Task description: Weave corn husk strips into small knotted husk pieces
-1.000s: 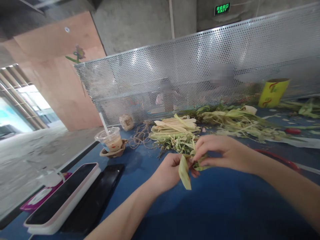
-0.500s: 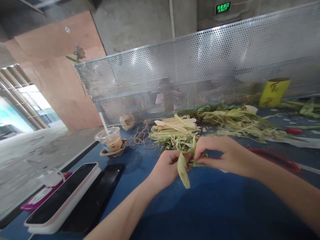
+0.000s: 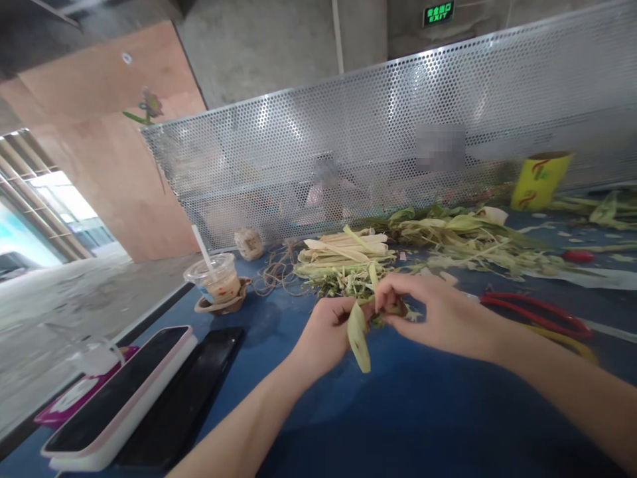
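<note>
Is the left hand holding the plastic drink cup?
No, the left hand holds a corn husk strip, while the plastic drink cup stands apart in a cardboard holder.

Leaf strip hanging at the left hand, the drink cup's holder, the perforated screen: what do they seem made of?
Leaf strip: plant leaf, probably corn husk; matt, pale yellow-green, with a curled surface. Holder: likely moulded pulp or cardboard; dull, brown. Screen: apparently sheet metal; silvery, with bright reflections.

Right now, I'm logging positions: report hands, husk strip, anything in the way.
Left hand holding husk strip, end hanging. Right hand bunched beside it, grip hidden. Husk stack beyond hands, red loop rightward.
</note>
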A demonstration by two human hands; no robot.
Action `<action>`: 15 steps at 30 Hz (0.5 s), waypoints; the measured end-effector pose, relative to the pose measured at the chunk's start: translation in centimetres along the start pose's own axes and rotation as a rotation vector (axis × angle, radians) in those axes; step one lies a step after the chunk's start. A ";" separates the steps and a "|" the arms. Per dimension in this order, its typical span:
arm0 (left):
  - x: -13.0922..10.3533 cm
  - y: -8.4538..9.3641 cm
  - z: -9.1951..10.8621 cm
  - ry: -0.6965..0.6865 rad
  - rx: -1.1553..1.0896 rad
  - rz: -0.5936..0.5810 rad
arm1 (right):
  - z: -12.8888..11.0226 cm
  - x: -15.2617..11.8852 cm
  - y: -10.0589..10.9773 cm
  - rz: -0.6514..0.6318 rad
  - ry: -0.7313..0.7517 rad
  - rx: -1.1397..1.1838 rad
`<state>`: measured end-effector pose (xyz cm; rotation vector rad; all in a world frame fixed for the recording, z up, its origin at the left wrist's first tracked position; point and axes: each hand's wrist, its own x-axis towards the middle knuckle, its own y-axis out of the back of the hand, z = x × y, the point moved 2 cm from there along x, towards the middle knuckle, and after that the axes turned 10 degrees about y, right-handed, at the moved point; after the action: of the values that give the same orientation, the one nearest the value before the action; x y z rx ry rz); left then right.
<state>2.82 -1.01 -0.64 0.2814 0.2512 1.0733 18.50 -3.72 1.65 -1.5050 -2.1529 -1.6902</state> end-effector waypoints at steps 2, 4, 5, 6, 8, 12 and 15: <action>0.0 -0.1 0.1 0.002 0.012 0.000 | -0.1 -0.1 -0.1 -0.010 -0.002 0.026; -0.1 -0.2 0.2 -0.003 0.039 0.008 | -0.2 -0.2 -0.1 -0.019 -0.003 0.051; -0.2 -0.2 0.2 -0.012 0.056 0.016 | -0.2 -0.2 -0.2 -0.029 0.000 0.060; -0.2 -0.2 0.3 -0.026 0.074 0.024 | -0.3 -0.2 -0.2 -0.040 0.000 0.063; -0.3 -0.3 0.3 -0.058 0.108 0.031 | -0.4 -0.2 -0.2 -0.064 0.004 0.041; -0.2 -0.1 0.2 -0.067 0.120 0.034 | -0.3 -0.2 -0.4 -0.061 0.023 -0.035; -0.1 -0.1 0.1 -0.035 0.074 0.034 | -0.1 -0.2 -0.5 0.012 0.130 -0.085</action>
<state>2.86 -1.12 -0.53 0.3713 0.2560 1.0929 18.19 -3.94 1.23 -1.3806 -2.0286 -1.8429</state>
